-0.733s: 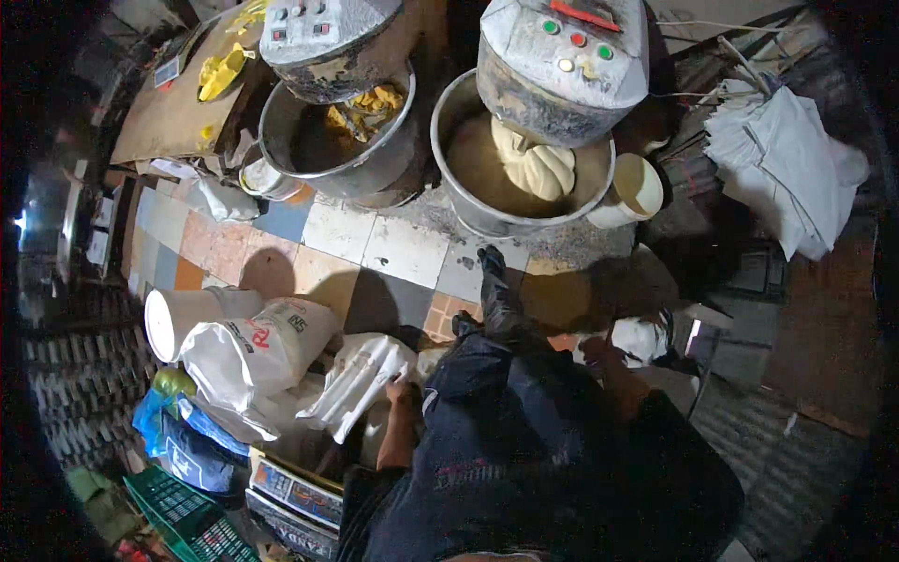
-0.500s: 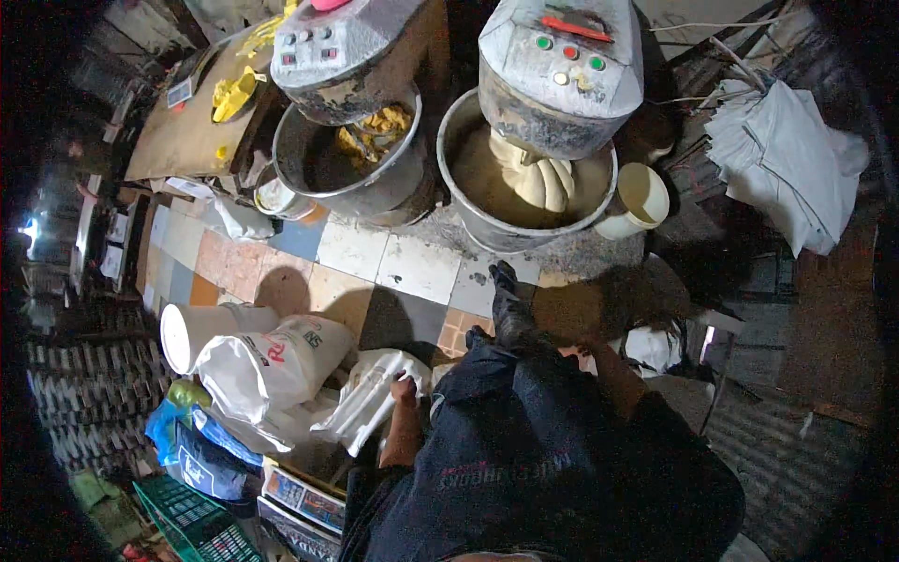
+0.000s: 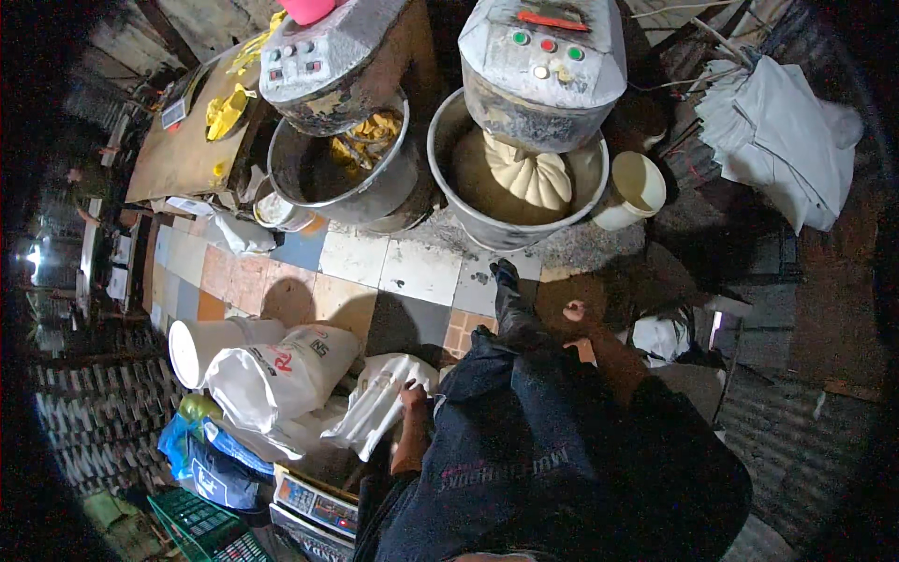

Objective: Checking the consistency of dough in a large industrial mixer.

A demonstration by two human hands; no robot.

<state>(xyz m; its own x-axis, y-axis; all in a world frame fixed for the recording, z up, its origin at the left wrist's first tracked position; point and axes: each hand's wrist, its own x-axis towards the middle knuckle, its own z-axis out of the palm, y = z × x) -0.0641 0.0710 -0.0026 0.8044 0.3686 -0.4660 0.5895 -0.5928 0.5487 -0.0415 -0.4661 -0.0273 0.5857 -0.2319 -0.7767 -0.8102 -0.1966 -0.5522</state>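
Left hand touched sack; closure unclear.
Right hand hung half-curled, hold unclear; dough sat in bowl ahead of it.

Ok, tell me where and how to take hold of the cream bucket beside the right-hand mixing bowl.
Best grip is probably the near-right rim of the cream bucket, coming from above on the person's side, pinching it inside and out. Its open mouth shows a thin exposed edge there, while its left side sits close to the mixing bowl.
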